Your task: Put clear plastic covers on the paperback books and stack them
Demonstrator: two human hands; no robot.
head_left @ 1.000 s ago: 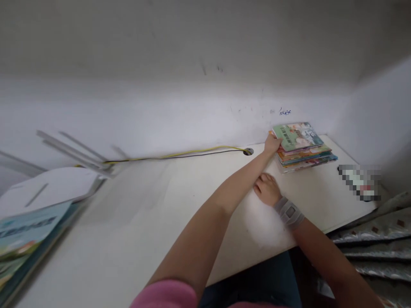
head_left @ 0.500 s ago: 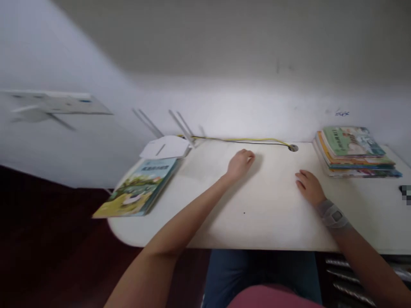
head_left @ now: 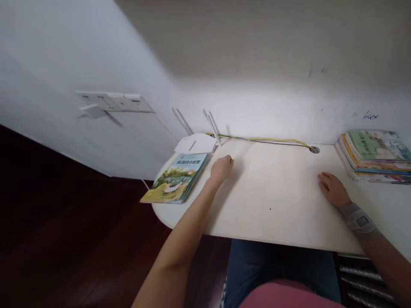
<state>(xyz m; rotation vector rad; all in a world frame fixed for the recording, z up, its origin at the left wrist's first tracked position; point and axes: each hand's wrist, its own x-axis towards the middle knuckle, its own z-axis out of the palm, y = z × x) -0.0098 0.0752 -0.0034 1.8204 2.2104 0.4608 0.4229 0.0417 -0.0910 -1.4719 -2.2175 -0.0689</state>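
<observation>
My left hand (head_left: 222, 168) is over the white desk (head_left: 257, 188), just right of a small pile of picture books (head_left: 175, 179). Its fingers are curled in, and nothing shows in them. The top book has a green and yellow cover and juts past the desk's rounded left end. My right hand (head_left: 334, 189), with a watch (head_left: 361, 220) on the wrist, rests on the desk with fingers loosely stretched and holds nothing. Nearest to it is a taller stack of thin books (head_left: 379, 147) at the right.
Behind the left books stands a white router (head_left: 196, 143) with upright antennas. Yellow and black cables (head_left: 272, 140) run along the wall to a round desk hole (head_left: 314, 149). A socket panel (head_left: 115, 102) with a plug is on the left wall.
The view has turned left, so the desk things appear farther right. My left hand has moved left, closer to the left books, its fingers more curled. My right hand stays near the right stack.
</observation>
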